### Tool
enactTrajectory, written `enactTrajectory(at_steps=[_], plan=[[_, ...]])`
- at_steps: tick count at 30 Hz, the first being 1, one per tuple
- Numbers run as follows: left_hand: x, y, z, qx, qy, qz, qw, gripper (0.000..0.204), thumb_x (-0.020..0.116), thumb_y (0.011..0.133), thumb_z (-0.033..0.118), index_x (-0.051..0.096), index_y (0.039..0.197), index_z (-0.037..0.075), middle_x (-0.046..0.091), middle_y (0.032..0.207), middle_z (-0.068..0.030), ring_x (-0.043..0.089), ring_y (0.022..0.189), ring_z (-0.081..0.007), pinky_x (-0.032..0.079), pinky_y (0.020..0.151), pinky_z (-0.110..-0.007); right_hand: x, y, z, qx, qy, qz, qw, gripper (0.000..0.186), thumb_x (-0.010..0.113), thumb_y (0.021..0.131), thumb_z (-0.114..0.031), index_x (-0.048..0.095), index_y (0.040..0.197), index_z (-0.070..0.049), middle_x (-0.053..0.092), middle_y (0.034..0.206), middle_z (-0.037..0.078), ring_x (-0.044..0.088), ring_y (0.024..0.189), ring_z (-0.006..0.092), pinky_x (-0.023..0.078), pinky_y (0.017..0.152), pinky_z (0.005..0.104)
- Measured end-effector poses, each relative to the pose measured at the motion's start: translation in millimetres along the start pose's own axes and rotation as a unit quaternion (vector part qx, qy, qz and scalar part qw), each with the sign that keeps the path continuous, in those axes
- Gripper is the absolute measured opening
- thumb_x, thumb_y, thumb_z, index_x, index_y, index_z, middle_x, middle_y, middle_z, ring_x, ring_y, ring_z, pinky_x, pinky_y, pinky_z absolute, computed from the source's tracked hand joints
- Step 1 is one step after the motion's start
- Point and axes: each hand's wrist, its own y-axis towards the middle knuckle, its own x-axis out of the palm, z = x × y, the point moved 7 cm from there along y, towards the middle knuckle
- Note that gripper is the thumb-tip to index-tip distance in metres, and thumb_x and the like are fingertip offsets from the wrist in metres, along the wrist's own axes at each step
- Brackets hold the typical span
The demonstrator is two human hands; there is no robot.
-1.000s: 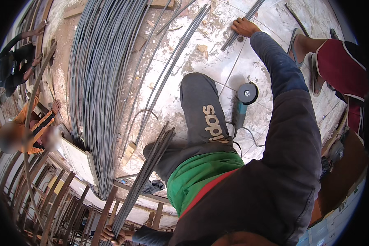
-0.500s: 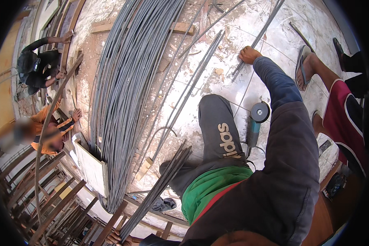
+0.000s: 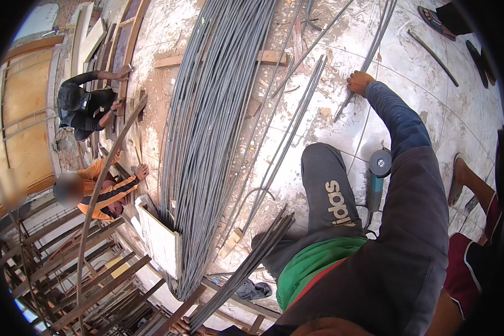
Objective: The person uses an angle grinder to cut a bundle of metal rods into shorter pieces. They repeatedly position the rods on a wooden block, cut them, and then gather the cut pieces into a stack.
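Observation:
At the lower edge my left hand [image 3: 180,326] is closed around the end of a bundle of cut steel rods [image 3: 238,269], which slants up past my bent leg. My right arm reaches forward, and my right hand [image 3: 360,83] is closed on a few long steel rods [image 3: 375,47] near their close ends, low over the tiled floor. An angle grinder [image 3: 376,187] with a teal body lies beside my knee, below my right forearm, its disc facing up. Between my hands, a few thin rods [image 3: 288,131] lie along the floor.
A large stack of long steel rods [image 3: 210,117] fills the left middle, over a wooden batten [image 3: 168,61]. A white board [image 3: 159,235] stands at its near end. Two people [image 3: 98,185] crouch at the left near timber. At the right are another person's legs [image 3: 470,179] and a loose rod [image 3: 434,59].
My view has turned, so the scene sits farther right in it. The person in red shorts has stepped back along the right side. Both my hands keep their grips.

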Motion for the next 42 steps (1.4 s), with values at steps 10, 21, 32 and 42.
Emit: enactTrajectory(at_steps=[10, 21, 32, 42], plan=[[-6.2, -14.6, 23.0, 0.014, 0.002, 0.025, 1.000, 0.031, 0.065, 0.075, 0.000, 0.044, 0.096, 0.010, 0.042, 0.074, -0.0013, 0.046, 0.066, -0.0150, 0.042, 0.076, -0.036, 28.0, 12.6, -6.2, -0.010, -0.033, 0.032, 0.999, 0.017, 0.057, 0.088, -0.021, 0.070, 0.088, -0.010, 0.068, 0.094, 0.008, 0.065, 0.095, 0.0238, 0.048, 0.085, 0.0381], [-6.8, -25.4, 33.5, 0.029, 0.012, 0.051, 0.998, 0.031, 0.065, 0.075, -0.001, 0.045, 0.096, 0.009, 0.045, 0.074, -0.0023, 0.049, 0.064, -0.0153, 0.044, 0.072, -0.037, -113.1, 21.5, -50.3, -0.080, 0.054, 0.254, 0.962, 0.013, 0.054, 0.086, -0.015, 0.056, 0.097, -0.008, 0.059, 0.090, 0.008, 0.059, 0.094, 0.0254, 0.044, 0.086, 0.0431], [17.8, -20.3, 33.6, 0.059, 0.070, 0.062, 0.994, 0.031, 0.068, 0.075, 0.009, 0.044, 0.095, 0.009, 0.045, 0.070, -0.0023, 0.050, 0.062, -0.0153, 0.050, 0.076, -0.036, -415.8, -34.7, -194.7, -0.206, 0.144, 0.392, 0.885, 0.021, 0.058, 0.093, -0.025, 0.048, 0.093, -0.007, 0.059, 0.076, 0.011, 0.065, 0.063, 0.0295, 0.048, 0.052, 0.0441], [32.3, -25.4, 30.7, 0.122, 0.077, 0.134, 0.980, 0.019, 0.068, 0.076, 0.005, 0.054, 0.087, 0.001, 0.055, 0.068, -0.0097, 0.057, 0.057, -0.0200, 0.053, 0.060, -0.035, -677.1, -241.6, -230.4, -0.201, 0.199, 0.746, 0.603, 0.023, 0.057, 0.099, -0.023, 0.048, 0.101, -0.002, 0.059, 0.067, 0.019, 0.062, 0.058, 0.0372, 0.044, 0.048, 0.0457]])
